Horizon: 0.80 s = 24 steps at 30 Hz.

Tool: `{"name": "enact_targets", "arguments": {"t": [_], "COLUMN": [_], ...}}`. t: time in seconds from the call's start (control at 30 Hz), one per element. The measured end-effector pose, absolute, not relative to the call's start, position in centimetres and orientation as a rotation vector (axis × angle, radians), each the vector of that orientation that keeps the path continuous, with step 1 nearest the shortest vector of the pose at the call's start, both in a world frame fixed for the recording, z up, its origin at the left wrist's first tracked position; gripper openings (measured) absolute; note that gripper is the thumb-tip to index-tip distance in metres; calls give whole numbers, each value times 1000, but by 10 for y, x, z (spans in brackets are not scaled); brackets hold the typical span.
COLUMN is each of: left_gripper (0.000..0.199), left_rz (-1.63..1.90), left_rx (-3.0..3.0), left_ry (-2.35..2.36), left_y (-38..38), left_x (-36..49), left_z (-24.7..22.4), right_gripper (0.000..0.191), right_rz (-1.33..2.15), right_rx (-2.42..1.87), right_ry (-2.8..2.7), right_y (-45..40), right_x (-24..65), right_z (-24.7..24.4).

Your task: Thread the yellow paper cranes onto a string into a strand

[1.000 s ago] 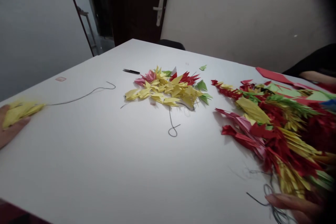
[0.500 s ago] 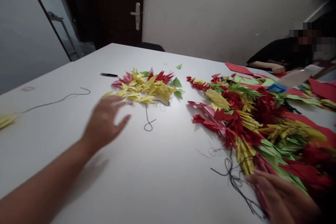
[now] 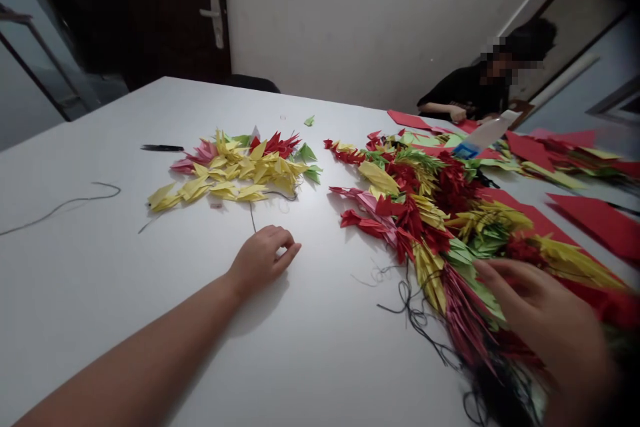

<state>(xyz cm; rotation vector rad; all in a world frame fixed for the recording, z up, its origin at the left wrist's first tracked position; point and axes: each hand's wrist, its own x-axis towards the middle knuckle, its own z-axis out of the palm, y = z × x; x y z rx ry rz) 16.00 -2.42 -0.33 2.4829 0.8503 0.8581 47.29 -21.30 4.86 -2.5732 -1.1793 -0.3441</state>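
My left hand (image 3: pixel 265 257) rests low over the white table (image 3: pixel 320 353), its fingers curled and thumb near the fingertips. A dark thread (image 3: pixel 253 217) runs from a cluster of folded yellow paper pieces (image 3: pixel 240 167) and disappears behind that hand; whether I grip it is hidden. My right hand (image 3: pixel 550 320), slightly blurred, hovers over strung red, yellow, green and pink folded paper (image 3: pixel 430 213). Its thumb and forefinger come together at the tips; anything between them is too small to make out. Tangled dark threads (image 3: pixel 415 313) trail from these strands near it.
A dark pen-like object (image 3: pixel 163 147) lies left of the yellow cluster. Another thread (image 3: pixel 75 199) stretches to the left edge. A clear bottle (image 3: pixel 485 137) lies among red paper sheets (image 3: pixel 595 220). A person in black (image 3: pixel 455 90) sits at the far right.
My left hand has moved right, away from the yellow pieces, and its spread fingers have curled. My right hand has risen over the strands. The view has turned right.
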Motion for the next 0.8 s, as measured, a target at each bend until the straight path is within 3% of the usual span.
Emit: {"name": "enact_targets", "arguments": {"t": [0.13,0.37,0.8], "left_gripper": [25,25,26], "left_rz": [830,808,796], "left_rx": [2439,2373,2331], "left_ry": [802,812,801], "left_y": [-23,-21,-20], "left_x": [161,160,160], "left_z": [-4,-5,-4], "right_gripper": [42,45,47], "right_rz": [-280,-587,-136], "right_rx": [-2742,-3042,-3150], "right_ry": [-1171,-1002,-863], "right_y": [-149,-112,-112], "right_x": [473,468,476], "right_z": [61,51,78]}}
